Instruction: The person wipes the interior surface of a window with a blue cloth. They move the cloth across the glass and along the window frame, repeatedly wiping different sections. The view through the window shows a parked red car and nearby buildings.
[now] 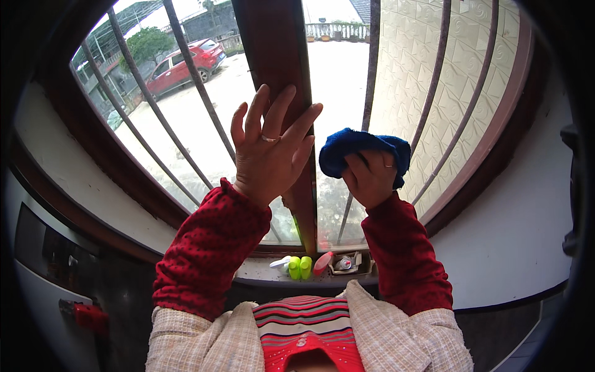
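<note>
A folded blue cloth [367, 144] is bunched in my right hand [372, 179], which holds it up against or just before the right window pane [334, 195]. My left hand [272, 153] is spread, with its fingertips at the dark red wooden post [283, 51] between the two panes. Nothing is held in it. Whether the palm touches the post cannot be told. Dark red sleeve covers [214, 251] reach up both forearms. Upright metal bars [200, 79] stand behind the glass.
On the window sill [253, 269] stand two yellow-green bottles [300, 268], a white nozzle-like item [280, 262], a red item [322, 264] and a small cardboard box [362, 264] with a tube inside. A red object [86, 316] lies at the lower left. Outside stands a red car [186, 65].
</note>
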Demonstrator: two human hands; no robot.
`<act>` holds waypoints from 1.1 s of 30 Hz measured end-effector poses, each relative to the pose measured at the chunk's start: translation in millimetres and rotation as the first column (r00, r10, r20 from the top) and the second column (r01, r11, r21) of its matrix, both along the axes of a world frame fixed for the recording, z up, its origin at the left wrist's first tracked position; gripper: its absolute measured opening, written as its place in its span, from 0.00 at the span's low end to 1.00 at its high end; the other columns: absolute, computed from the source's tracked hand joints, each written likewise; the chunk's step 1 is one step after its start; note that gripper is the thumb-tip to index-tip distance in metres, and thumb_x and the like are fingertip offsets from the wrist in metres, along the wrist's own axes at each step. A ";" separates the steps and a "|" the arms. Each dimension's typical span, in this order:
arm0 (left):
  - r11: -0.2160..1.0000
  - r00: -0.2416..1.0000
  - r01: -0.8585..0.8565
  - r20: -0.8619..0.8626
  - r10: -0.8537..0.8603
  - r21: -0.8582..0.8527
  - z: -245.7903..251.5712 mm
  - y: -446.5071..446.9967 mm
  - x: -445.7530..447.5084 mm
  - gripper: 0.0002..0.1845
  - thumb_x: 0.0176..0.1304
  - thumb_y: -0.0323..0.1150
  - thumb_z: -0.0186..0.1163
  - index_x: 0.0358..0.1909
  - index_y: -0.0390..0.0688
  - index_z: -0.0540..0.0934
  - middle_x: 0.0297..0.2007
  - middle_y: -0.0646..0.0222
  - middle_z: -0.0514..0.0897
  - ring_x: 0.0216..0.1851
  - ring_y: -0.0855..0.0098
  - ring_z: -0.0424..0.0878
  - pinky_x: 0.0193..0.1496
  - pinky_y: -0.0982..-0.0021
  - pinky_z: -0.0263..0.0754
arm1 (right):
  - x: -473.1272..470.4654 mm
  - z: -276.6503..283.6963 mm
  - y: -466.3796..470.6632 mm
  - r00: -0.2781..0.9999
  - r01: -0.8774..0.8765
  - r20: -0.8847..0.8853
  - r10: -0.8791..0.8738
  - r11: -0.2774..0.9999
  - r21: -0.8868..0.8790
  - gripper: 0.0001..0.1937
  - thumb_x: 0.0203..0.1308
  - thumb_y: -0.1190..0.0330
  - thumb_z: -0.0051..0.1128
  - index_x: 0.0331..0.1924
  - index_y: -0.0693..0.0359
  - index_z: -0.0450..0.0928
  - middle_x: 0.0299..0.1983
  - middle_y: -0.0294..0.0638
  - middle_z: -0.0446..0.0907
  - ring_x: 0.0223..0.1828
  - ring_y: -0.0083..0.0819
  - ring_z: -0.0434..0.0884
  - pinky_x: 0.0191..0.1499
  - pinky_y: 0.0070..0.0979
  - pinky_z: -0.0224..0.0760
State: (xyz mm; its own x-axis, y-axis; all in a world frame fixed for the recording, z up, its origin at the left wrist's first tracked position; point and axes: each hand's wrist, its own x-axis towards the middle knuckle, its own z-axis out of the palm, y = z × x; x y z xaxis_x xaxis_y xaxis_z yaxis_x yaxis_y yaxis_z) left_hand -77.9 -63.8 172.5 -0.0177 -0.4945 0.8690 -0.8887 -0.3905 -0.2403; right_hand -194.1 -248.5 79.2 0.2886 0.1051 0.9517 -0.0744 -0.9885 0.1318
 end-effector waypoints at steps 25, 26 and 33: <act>0.874 0.935 0.281 -0.094 -0.343 -0.396 -46.2 -41.0 35.1 0.40 0.55 0.30 0.64 0.71 0.38 0.60 0.73 0.35 0.53 0.73 0.36 0.54 0.73 0.40 0.47 | 28.6 100.1 10.9 0.949 0.307 0.094 -0.301 0.950 -0.050 0.16 0.50 0.63 0.65 0.46 0.46 0.84 0.48 0.40 0.75 0.47 0.44 0.74 0.45 0.38 0.71; 0.872 0.933 0.279 -0.100 -0.345 -0.402 -46.8 -41.1 35.5 0.42 0.54 0.29 0.64 0.72 0.37 0.58 0.73 0.33 0.53 0.73 0.35 0.53 0.73 0.40 0.47 | 32.6 108.7 7.5 0.949 0.302 0.113 -0.294 0.952 -0.054 0.15 0.51 0.62 0.64 0.46 0.46 0.84 0.48 0.43 0.74 0.46 0.47 0.73 0.44 0.39 0.71; 0.892 0.911 0.278 -0.198 -0.363 -0.358 -59.3 -33.5 33.6 0.37 0.54 0.32 0.68 0.68 0.43 0.67 0.73 0.40 0.58 0.75 0.38 0.53 0.74 0.41 0.44 | 15.8 47.1 57.6 0.995 -0.011 -0.095 0.008 0.999 -0.037 0.09 0.51 0.70 0.64 0.38 0.50 0.83 0.37 0.39 0.82 0.35 0.40 0.84 0.39 0.33 0.77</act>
